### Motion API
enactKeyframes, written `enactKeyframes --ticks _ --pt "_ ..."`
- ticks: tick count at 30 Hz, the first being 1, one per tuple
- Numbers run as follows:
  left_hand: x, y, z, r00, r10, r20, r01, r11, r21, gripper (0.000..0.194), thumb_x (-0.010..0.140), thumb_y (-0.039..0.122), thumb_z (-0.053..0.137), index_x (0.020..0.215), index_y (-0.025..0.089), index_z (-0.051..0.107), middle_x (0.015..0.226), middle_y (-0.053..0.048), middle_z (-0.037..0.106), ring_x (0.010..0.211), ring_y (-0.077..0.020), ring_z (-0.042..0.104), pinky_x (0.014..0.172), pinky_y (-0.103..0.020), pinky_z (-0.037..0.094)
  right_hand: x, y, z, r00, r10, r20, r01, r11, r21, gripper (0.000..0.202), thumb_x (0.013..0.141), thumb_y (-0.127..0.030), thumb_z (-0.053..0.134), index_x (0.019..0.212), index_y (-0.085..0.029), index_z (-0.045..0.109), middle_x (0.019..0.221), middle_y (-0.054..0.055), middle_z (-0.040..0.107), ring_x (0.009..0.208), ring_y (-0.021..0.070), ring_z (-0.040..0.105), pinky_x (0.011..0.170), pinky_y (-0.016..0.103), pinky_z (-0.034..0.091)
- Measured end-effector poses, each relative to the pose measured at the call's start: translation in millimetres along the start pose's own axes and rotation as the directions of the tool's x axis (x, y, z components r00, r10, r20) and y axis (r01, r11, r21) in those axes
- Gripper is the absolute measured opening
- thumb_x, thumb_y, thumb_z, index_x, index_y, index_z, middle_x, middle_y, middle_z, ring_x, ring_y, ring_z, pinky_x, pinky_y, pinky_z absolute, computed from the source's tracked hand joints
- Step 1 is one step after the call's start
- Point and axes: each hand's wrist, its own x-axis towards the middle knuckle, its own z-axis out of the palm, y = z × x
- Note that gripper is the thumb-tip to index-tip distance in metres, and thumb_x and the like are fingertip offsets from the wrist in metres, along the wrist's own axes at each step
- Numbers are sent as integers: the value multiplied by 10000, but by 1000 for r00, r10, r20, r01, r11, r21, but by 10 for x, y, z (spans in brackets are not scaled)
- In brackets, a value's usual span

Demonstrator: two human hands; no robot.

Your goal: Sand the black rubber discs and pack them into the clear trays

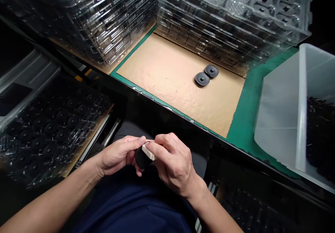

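Observation:
Over my lap, my left hand point(121, 152) grips a round black part point(142, 158) by its edge, thumb on top. My right hand point(174, 159) pinches a small cream-coloured block point(148, 152) against that part; what kind of tool the block is, I cannot tell. Its far end is covered by my right fingers. On the brown board of the bench lie two similar black discs, a nearer disc point(202, 79) and a farther disc point(211, 71), each with a small raised stub in the middle. They touch each other.
Tall stacks of clear plastic trays stand at the back left point(112, 27) and back right point(209, 27) of the bench. A translucent bin point(280, 111) with dark pieces sits at right. Lower left, a clear tray point(52, 128) holds several black discs. The bench edge point(167, 108) runs before me.

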Motion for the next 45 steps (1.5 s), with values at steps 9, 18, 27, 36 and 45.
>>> enactKeyframes --ticks 9,18,27,36,45 --pt "30 -8 96 919 295 -262 -300 954 18 435 859 353 848 1274 240 781 1190 -101 779 999 -185 713 890 -266 591 -59 -22 166 772 610 178 -631 702 331 264 1035 -347 542 843 -192 636 717 -11 583 613 129 500 557 271 404" --pt "49 -72 -115 995 -91 27 93 992 -80 414 932 504 716 926 102 813 748 -112 730 613 -200 694 549 -330 633 -35 21 57 998 4 67 -7 999 44 262 995 -113 552 1178 -212 710 995 82 672 822 189 555 726 331 461" --pt "78 -77 19 855 372 -361 -423 903 -72 437 754 164 913 1170 230 798 1170 -63 760 1123 -201 691 990 -279 539 11 28 247 667 645 372 -742 533 406 352 999 -470 539 794 -193 610 698 -14 554 633 135 471 569 267 380" --pt "-10 -12 -2 888 319 -331 -354 934 -49 440 811 305 888 1234 232 791 1188 -87 768 1034 -198 705 884 -272 544 -108 50 244 831 545 107 -554 802 222 167 987 -290 565 890 -198 666 799 -2 597 691 137 537 656 290 410" --pt "-4 -57 -22 951 213 -222 -218 976 4 430 876 388 825 1265 211 781 1153 -115 781 994 -206 707 850 -290 584 -73 75 141 929 369 35 -367 901 232 179 1034 -192 547 1110 -216 707 1000 56 658 866 165 615 781 324 520"
